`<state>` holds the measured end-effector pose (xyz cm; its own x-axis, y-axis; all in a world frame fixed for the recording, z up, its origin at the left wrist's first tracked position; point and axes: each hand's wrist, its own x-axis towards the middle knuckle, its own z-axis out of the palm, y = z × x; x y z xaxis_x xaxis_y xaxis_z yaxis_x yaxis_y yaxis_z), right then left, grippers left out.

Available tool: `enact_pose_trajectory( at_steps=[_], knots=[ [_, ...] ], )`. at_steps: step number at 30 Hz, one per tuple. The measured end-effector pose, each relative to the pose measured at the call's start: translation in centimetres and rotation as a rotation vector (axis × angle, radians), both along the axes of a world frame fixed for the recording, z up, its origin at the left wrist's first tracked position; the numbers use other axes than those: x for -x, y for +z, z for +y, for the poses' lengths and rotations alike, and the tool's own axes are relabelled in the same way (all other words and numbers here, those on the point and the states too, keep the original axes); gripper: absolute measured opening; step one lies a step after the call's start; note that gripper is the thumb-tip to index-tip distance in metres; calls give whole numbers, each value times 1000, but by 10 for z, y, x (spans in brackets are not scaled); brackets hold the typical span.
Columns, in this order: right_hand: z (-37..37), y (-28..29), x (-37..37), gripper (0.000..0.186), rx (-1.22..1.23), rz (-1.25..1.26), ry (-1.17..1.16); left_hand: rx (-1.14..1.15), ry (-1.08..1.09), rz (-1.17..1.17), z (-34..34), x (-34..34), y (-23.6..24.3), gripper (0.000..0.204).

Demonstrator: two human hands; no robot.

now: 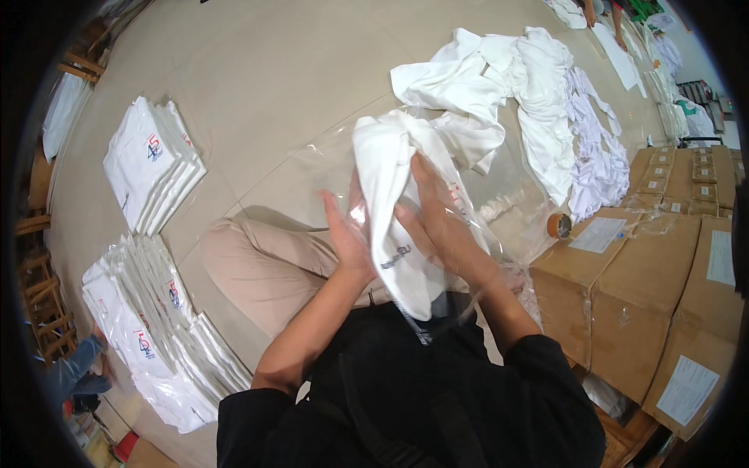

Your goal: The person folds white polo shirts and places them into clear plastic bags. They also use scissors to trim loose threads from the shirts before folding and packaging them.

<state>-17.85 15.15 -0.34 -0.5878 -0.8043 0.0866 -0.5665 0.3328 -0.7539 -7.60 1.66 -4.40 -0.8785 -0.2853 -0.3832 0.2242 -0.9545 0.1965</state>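
In front of my chest is a folded white shirt (382, 171) with a clear plastic bag (316, 160) spread around it. The shirt hangs at a tilt, its lower end near my lap, with a bit of dark and red print showing. My left hand (349, 234) cups the shirt's left side, thumb raised and the other fingers partly hidden by cloth and film. On the other side my right hand (437, 214) grips the shirt, its fingers bent against the cloth and plastic film over them. Whether that hand is inside the bag I cannot tell.
Bagged white shirts lie in two stacks on the left, a far one (140, 164) and a near one (148, 335). Loose white shirts (538, 101) are heaped ahead right. Cardboard boxes (640, 273) flank my right, with a tape roll (559, 225) beside them. Other people's hands show at the edges.
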Motion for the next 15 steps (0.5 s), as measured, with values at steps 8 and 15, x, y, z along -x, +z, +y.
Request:
enact_pose_trajectory(
  at_steps=[8, 15],
  knots=[
    [-29, 1, 1, 69, -26, 44, 211, -72, -109, 399, -1, 9, -38, 87],
    [-43, -16, 0, 62, -72, 29, 362, 73, 64, -121, -21, 6, -19, 80]
  ],
)
